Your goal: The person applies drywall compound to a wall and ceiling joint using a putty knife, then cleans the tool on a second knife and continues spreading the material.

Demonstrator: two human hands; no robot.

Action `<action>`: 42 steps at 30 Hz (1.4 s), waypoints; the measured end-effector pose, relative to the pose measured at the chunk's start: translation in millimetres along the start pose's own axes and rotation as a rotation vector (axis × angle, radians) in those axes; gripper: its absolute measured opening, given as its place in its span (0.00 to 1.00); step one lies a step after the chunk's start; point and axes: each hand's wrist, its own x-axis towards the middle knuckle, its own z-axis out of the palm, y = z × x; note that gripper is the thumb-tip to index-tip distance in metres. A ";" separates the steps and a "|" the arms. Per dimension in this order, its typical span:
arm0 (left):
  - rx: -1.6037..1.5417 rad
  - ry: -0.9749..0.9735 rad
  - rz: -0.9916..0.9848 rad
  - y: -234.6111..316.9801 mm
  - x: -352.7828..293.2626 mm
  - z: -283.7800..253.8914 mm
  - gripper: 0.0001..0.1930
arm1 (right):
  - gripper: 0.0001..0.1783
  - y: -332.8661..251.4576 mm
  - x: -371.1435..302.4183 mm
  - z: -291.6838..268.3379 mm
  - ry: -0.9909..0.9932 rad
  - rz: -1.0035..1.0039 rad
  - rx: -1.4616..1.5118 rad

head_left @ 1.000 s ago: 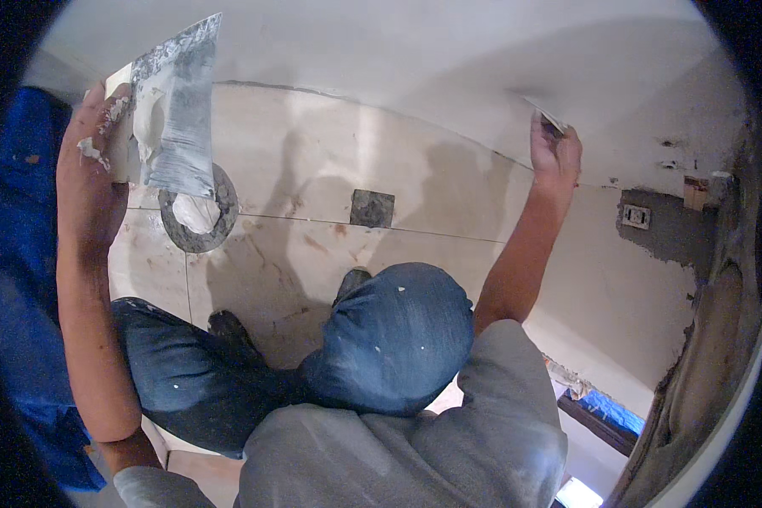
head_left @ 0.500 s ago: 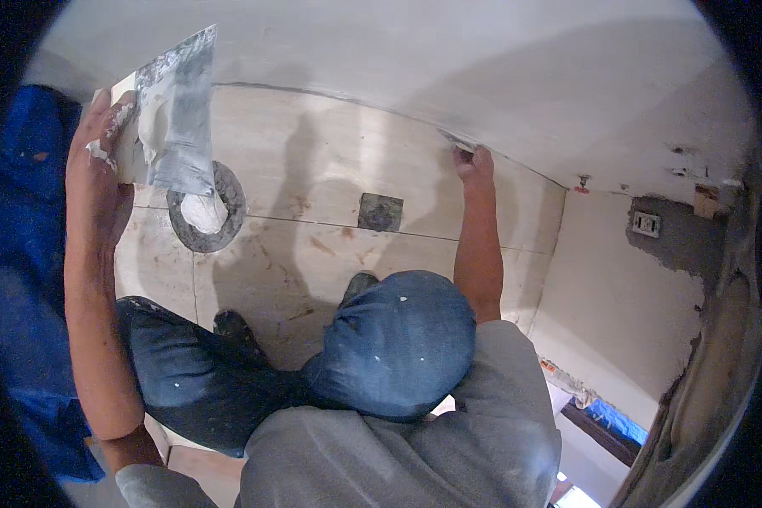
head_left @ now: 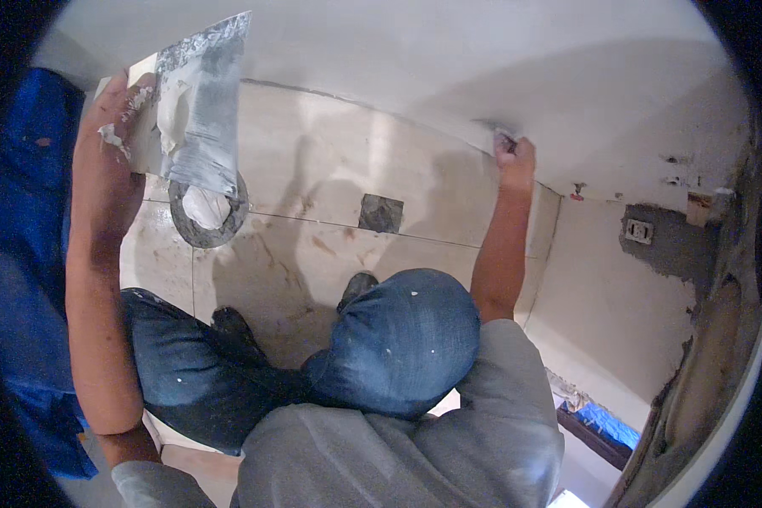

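Observation:
My left hand [head_left: 106, 169], with white paste on its fingers, grips a wide putty knife [head_left: 212, 80] by its pale handle edge. A thick smear of white paste [head_left: 172, 123] lies on its grey metal blade, held up at the far left. My right hand [head_left: 516, 159] reaches forward to the foot of the pale wall [head_left: 347, 46]. Closed in its fingers is a smaller putty knife [head_left: 501, 134], its blade laid on the wall just above the joint with the floor. The fingers partly hide this tool.
A grey ring with white material inside [head_left: 203, 207] is set in the tiled floor [head_left: 313, 254], beside a dark square patch [head_left: 381, 213]. On the right are a red-handled valve [head_left: 577, 193] and a wall outlet [head_left: 638, 230]. Blue sheeting [head_left: 25, 254] hangs at left.
My right hand has slid to the right along the wall's foot with the smaller putty knife. My left hand and the wide putty knife have shifted slightly right and up.

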 end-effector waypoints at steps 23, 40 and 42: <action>0.210 0.145 0.011 -11.5 7.2 13.2 0.24 | 0.14 79.5 -16.8 104.7 0.056 1.110 1.675; 0.158 -0.023 0.027 -11.1 -5.7 17.5 0.24 | 0.13 -13.9 30.9 -122.4 0.167 0.539 1.542; 0.526 -0.074 0.245 -29.3 8.2 -10.6 0.24 | 0.12 -27.0 31.3 -156.0 0.200 0.671 1.923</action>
